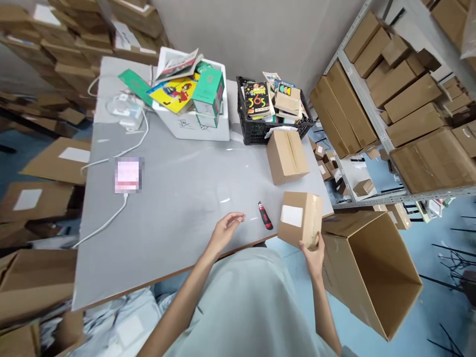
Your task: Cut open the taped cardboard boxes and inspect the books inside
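My right hand (313, 254) grips the lower edge of a closed cardboard box (292, 231) at the table's front right corner. The box has a white label on one face and clear tape along another. My left hand (226, 229) is over the front edge of the table, with nothing in it and its fingers loosely stretched to the right. Between the two hands, a black and red utility knife (265, 216) lies on the grey tabletop (178, 198). Behind the held box stands another closed cardboard box (287, 156).
A white foam box (201, 133) and a black crate (256, 133), both holding books, stand at the back. A large open carton (383, 272) is on the right. Shelves (386, 144) with cartons rise beyond it. A white cable (102, 228) crosses the table's left side.
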A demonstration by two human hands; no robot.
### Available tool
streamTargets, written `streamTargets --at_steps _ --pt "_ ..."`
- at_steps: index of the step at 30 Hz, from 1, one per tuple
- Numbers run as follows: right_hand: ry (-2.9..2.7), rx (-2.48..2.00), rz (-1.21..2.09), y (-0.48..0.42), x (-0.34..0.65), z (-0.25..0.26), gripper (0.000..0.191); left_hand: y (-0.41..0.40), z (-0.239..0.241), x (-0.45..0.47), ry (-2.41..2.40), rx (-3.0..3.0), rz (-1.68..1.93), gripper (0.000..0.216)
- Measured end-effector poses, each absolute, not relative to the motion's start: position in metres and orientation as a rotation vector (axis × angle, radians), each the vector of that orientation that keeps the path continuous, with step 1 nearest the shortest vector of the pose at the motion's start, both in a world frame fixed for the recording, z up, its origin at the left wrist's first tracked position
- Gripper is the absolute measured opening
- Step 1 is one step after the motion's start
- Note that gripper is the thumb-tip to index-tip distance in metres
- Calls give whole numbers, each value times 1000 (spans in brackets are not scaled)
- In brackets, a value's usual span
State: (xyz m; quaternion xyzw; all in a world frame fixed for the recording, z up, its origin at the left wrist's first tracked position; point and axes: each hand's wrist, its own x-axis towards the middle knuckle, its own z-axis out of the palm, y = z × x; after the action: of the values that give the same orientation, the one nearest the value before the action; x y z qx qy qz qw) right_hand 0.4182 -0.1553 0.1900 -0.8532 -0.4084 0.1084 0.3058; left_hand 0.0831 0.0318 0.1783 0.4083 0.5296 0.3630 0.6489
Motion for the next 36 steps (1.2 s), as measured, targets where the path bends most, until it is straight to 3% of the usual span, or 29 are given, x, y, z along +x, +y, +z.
streamTargets --at_steps 7,16,22,26,30,36 --pt "-1992 -1908 626 -46 300 197 125 23 157 -8 1486 885 1095 63" --pt "-2589 -1649 991 47 221 181 124 -24 106 -77 1644 787 964 54" --pt "-2420 -1746 1040 55 215 164 126 -29 99 -84 1719 934 944 44" --pt "-1974 -1954 946 53 201 145 107 12 103 -95 1721 1012 965 56" --pt "-1595 -2113 950 51 184 123 101 56 101 -87 1707 1070 902 68" --pt "-1476 -2131 898 45 178 110 91 64 87 -70 1703 1096 905 71"
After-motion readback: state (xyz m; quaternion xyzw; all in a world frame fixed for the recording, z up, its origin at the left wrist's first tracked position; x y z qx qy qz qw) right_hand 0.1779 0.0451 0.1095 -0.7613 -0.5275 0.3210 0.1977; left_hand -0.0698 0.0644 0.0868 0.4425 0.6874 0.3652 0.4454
